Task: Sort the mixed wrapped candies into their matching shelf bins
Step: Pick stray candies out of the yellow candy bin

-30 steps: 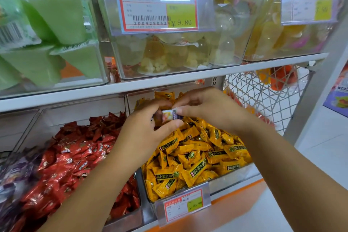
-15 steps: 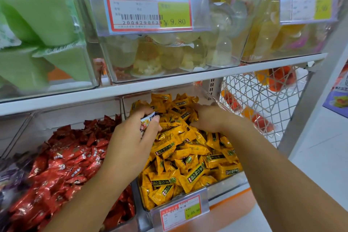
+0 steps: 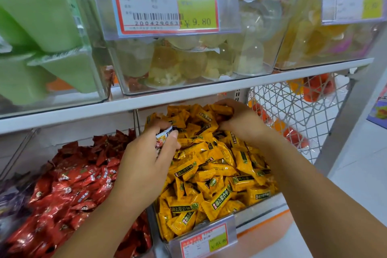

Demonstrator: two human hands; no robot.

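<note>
L hand (image 3: 146, 163) pinches stray candy (image 3: 164, 138); R hand (image 3: 240, 120) curls into yellow candies (image 3: 211, 174), bin's 12 o'clock, hold unclear; risk: loose pinch, stray drops in

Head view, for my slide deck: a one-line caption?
Sorting: left hand holds a stray white-wrapped candy while the right hand reaches among the yellow candies.

One white-wrapped candy (image 3: 163, 139) over yellow candies (image 3: 213, 174) (red candies (image 3: 73, 184) alongside).

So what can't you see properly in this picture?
Head view:
- Small white wrapped candy: mostly hidden in the left hand's grip; print unreadable.
- Right hand's fingertips: buried among yellow wrapped candies.
- Purple wrapped candies: blurred, cut off by left edge.
- Lower red-and-white price tag: cut off by bottom edge, blurred.
</note>
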